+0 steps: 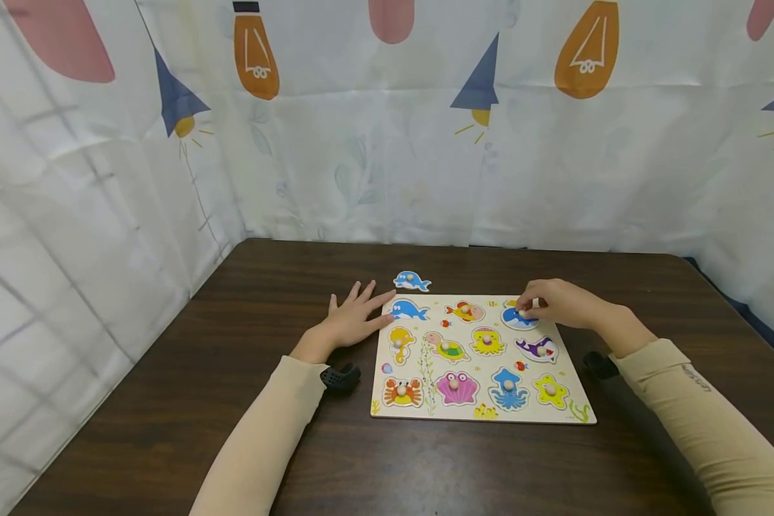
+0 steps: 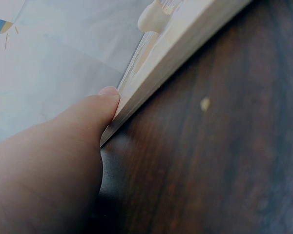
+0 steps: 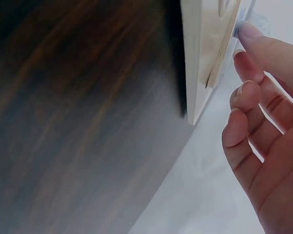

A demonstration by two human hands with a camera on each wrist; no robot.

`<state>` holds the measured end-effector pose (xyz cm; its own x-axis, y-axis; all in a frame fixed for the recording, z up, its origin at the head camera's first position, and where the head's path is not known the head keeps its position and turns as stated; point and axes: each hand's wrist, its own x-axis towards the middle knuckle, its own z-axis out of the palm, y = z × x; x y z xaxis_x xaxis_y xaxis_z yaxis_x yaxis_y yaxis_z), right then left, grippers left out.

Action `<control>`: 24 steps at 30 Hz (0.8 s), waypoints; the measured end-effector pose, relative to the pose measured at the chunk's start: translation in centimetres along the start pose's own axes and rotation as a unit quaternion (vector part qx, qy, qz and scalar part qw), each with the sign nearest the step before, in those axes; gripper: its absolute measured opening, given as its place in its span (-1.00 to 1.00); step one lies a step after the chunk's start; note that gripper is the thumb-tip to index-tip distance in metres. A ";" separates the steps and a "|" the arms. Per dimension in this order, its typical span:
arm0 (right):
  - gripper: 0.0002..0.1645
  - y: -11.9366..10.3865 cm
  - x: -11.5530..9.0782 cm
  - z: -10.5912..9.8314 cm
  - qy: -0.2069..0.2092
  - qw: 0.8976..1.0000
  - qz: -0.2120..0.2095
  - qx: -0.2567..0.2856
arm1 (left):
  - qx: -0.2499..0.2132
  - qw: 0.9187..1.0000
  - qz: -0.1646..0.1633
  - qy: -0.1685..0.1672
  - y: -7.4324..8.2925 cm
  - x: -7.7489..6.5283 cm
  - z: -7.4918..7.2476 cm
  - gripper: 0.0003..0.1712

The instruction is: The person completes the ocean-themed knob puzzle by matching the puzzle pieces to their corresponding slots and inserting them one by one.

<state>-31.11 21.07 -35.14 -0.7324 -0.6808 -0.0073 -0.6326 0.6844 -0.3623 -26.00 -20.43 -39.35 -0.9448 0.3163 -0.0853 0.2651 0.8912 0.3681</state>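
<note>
A wooden peg puzzle board (image 1: 477, 414) with sea animal pieces lies flat on the table. My left hand (image 1: 348, 322), fingers spread, rests at its upper left edge; the left wrist view has the thumb against the board's side. At the upper right corner my right hand (image 1: 564, 304) pinches the knob of a blue puzzle piece (image 1: 519, 320) between thumb and fingers. That piece sits over its place, partly covered by the fingers. Behind the board lies a loose blue whale piece (image 1: 411, 281) with a knob. The whale picture (image 1: 409, 309) on the board is bare of a piece.
Several pieces sit in the board, among them a crab (image 1: 403, 392), a pink shell (image 1: 456, 388), an octopus-like blue piece (image 1: 509, 389) and a starfish (image 1: 551, 391). The dark wooden table (image 1: 232, 423) reaches back to a printed curtain (image 1: 374, 172).
</note>
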 end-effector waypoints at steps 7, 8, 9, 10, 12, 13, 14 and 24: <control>-0.80 -0.1 0.0 -0.1 0.003 1.000 -0.001 0.003 | 0.000 1.000 0.001 0.001 0.0 0.0 0.0 -0.22; -0.80 -0.1 0.0 -0.1 0.002 1.000 0.002 0.004 | -0.001 1.000 0.001 0.002 0.0 0.0 0.0 -0.22; -0.80 -0.1 0.0 -0.1 0.002 1.000 0.005 0.005 | -0.001 1.000 0.002 0.002 0.0 0.0 0.0 -0.22; -0.80 -0.1 0.0 0.0 0.001 1.000 0.007 0.007 | -0.001 1.000 0.002 0.003 0.0 0.0 0.0 -0.22; -0.80 -0.1 0.0 0.0 0.001 1.000 0.006 0.010 | 0.000 1.000 0.001 0.004 0.0 0.0 0.1 -0.22; -0.80 -0.1 0.0 0.0 0.000 1.000 0.006 0.012 | 0.000 1.000 0.001 0.004 0.0 0.0 0.1 -0.22; -0.80 -0.1 0.0 0.1 0.000 1.000 0.006 0.014 | 0.000 1.000 0.001 0.004 0.0 0.0 0.1 -0.22; -0.82 0.2 0.0 0.2 0.004 1.000 0.007 0.026 | 0.000 1.000 0.002 0.001 0.0 -0.1 0.0 -0.22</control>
<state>-31.17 21.16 -35.37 -0.7426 -0.6697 -0.0051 -0.6094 0.6788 -0.4096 -25.85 -20.45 -39.36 -0.9441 0.3195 -0.0812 0.2694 0.8897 0.3685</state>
